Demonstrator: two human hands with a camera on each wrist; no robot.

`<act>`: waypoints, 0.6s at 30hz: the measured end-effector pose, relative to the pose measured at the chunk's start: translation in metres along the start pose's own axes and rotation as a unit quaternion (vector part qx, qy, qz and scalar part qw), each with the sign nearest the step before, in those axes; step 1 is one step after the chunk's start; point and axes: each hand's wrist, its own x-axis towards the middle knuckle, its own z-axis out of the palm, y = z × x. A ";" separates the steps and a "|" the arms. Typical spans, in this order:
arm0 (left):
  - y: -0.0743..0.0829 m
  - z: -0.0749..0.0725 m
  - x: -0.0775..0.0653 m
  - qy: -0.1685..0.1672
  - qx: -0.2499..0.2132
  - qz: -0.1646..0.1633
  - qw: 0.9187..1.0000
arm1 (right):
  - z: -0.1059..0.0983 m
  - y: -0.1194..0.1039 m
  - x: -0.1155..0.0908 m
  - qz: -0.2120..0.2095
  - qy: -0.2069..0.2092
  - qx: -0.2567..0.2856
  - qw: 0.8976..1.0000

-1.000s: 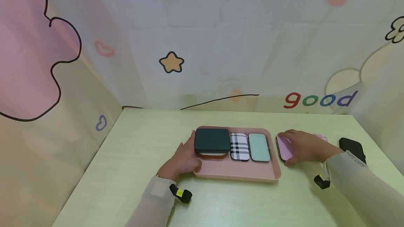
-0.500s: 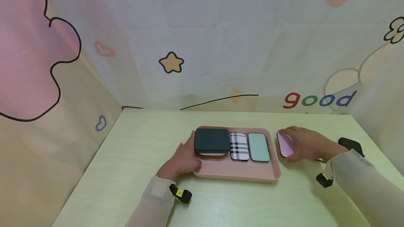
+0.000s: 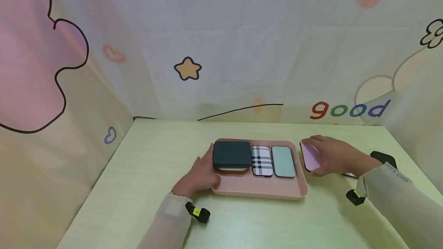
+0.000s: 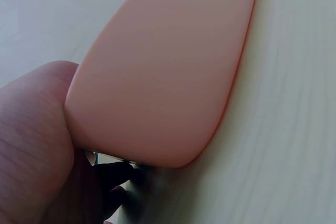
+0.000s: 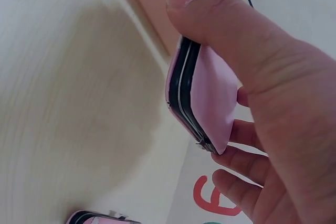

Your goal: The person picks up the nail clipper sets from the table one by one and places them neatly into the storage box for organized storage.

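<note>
My right hand (image 3: 333,156) pinches a slim pink hinged case (image 3: 310,156) by its edges, thumb on the near side. In the right wrist view the pink case (image 5: 212,95) shows a dark double rim and a small metal clasp, and it is raised off the table. My left hand (image 3: 201,172) grips the left end of a pink tray (image 3: 259,190). In the left wrist view the tray wall (image 4: 163,77) hides part of the fingers. Inside the tray lie a dark green case (image 3: 232,153), a plaid case (image 3: 262,160) and a mint case (image 3: 284,161).
A brown-edged item (image 3: 233,171) shows beneath the dark green case. Another pink case (image 5: 100,219) lies on the table (image 5: 79,119), mostly hidden by my right hand in the head view. A black case (image 3: 383,158) sits farther right. A printed curtain (image 3: 221,49) hangs behind.
My right hand has lifted the pink case off the table, and it now tilts close to the tray's right rim. The left hand and tray have stayed put.
</note>
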 end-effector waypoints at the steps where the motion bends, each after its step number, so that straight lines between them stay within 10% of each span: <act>1: 0.000 0.000 0.000 0.000 0.001 0.000 1.000 | -0.001 -0.001 0.000 -0.002 0.003 0.001 1.000; 18: 0.002 -0.001 -0.001 -0.001 -0.004 0.001 1.000 | -0.009 -0.028 0.009 -0.031 0.022 0.000 0.999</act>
